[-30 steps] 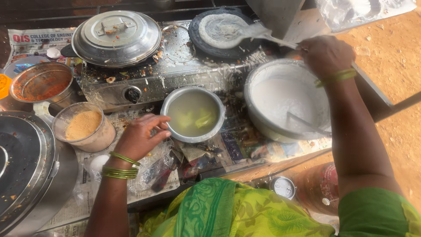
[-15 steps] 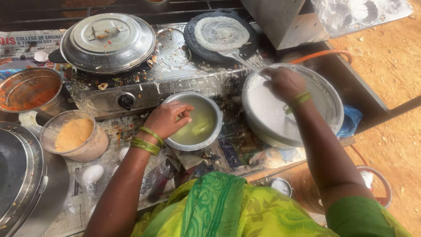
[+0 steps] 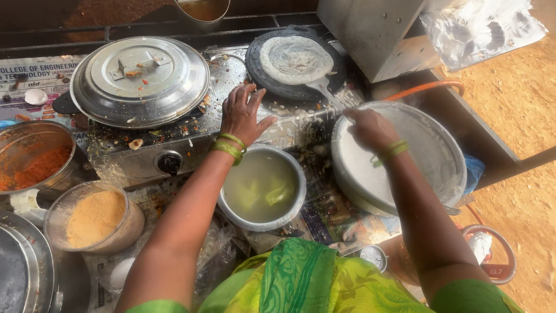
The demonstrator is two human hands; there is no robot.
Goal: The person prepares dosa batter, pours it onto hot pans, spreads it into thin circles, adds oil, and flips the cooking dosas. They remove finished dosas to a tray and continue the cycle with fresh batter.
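1. I took the steel bowl of cloudy water (image 3: 263,188) as my landmark; pale green pieces floated in it, too blurred to identify.
2. My left hand (image 3: 243,113) hovered just beyond the bowl, over the spattered stove top (image 3: 191,136), fingers spread and holding nothing.
3. My right hand (image 3: 368,128) lay to the bowl's right, over the near rim of the large batter pot (image 3: 428,153). Its fingers were curled together around a thin handle; the grip itself faced away from me.
4. That handle ran to a ladle (image 3: 322,88) resting at the edge of the dark griddle (image 3: 333,72), beyond the bowl, where a pale dosa (image 3: 295,59) lay.
5. Left of the bowl, a domed lid (image 3: 140,78) hid whatever it covered.
6. A tub of tan powder (image 3: 95,217) sat left of the bowl; a red-smeared pot (image 3: 35,159) was cut by the frame edge.
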